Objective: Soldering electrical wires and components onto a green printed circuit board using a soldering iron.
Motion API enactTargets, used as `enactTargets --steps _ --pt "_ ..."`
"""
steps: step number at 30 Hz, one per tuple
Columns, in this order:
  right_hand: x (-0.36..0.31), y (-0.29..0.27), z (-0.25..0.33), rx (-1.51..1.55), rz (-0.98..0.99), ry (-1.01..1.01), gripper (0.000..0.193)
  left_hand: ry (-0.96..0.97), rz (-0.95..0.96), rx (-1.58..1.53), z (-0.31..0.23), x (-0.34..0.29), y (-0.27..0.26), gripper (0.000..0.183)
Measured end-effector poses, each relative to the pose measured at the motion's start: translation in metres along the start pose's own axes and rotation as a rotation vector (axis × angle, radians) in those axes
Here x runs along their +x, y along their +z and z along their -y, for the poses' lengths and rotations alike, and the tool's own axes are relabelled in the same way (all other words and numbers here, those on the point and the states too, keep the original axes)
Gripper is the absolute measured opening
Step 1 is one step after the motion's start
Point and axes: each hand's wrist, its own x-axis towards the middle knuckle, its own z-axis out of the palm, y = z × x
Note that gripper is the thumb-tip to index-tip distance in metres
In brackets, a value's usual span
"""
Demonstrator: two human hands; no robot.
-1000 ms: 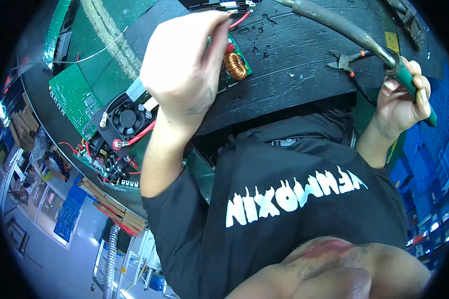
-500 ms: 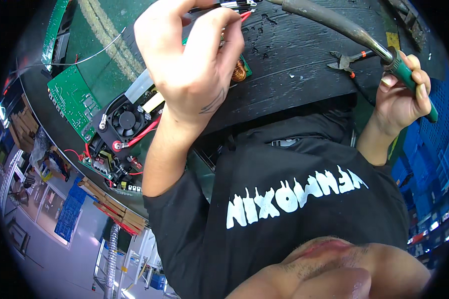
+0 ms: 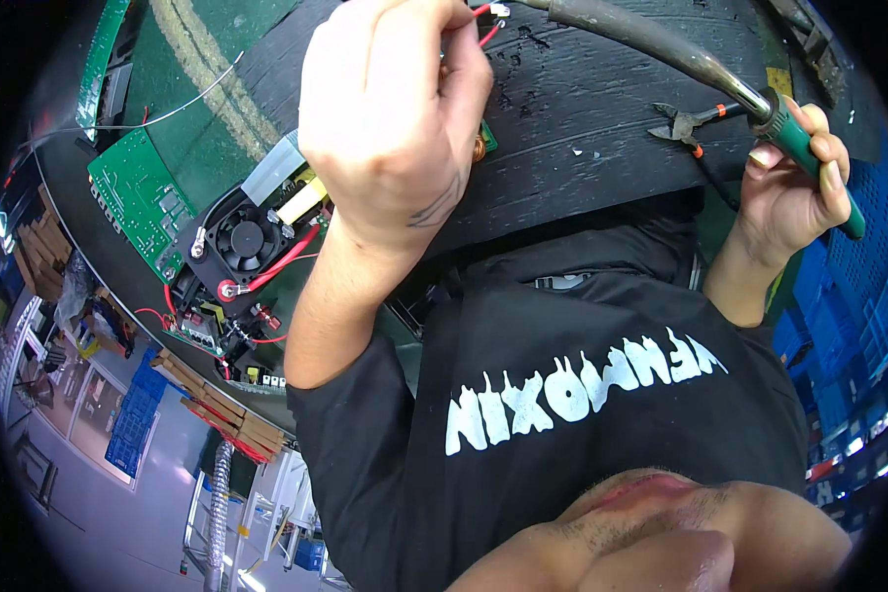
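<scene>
At the top of the view, my left hand (image 3: pixel 395 118) is closed with thumb and fingers pinched on a red wire (image 3: pixel 490 37). Small metal terminals (image 3: pixel 500 11) show at the wire ends beside the fingers. My right hand (image 3: pixel 794 202) wraps round the green handle of a soldering iron (image 3: pixel 661 49). Its long shaft reaches left toward those terminals; the tip is at the frame's upper edge, so I cannot tell whether it touches them. Partly hidden behind my left hand is a circuit board with a copper coil (image 3: pixel 480 148).
Side cutters (image 3: pixel 679 125) lie on the black bench (image 3: pixel 562 187) below the iron. Left of my forearm stands an assembly with a black fan (image 3: pixel 247 240) and red cables. Beyond it are a green circuit board (image 3: pixel 138 202) and a thin strand of wire (image 3: pixel 207 96).
My left hand has shifted right and turned a little, and the black wires beside its fingers are no longer visible. The soldering iron has edged slightly left.
</scene>
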Motion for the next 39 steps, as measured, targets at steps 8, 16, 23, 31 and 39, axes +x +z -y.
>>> enactTargets --steps 8,16,23,31,39 --pt "-0.002 -0.005 -0.001 0.002 -0.002 0.006 0.032 0.052 0.134 0.280 -0.007 -0.003 -0.003 0.016" --pt "-0.004 -0.015 0.005 0.030 -0.037 0.018 0.032 0.276 -0.688 -0.525 0.030 -0.013 0.063 0.022" --pt "-0.004 -0.015 0.008 0.054 -0.023 0.033 0.032 -0.041 0.127 0.194 0.001 -0.033 0.001 0.023" --pt "-0.008 -0.017 0.008 0.049 -0.033 0.032 0.031 0.173 -0.285 -0.103 0.024 -0.026 0.048 0.021" --pt "-0.009 -0.020 0.009 0.024 -0.050 0.045 0.031 0.199 -0.692 -0.519 0.023 -0.012 0.064 0.022"
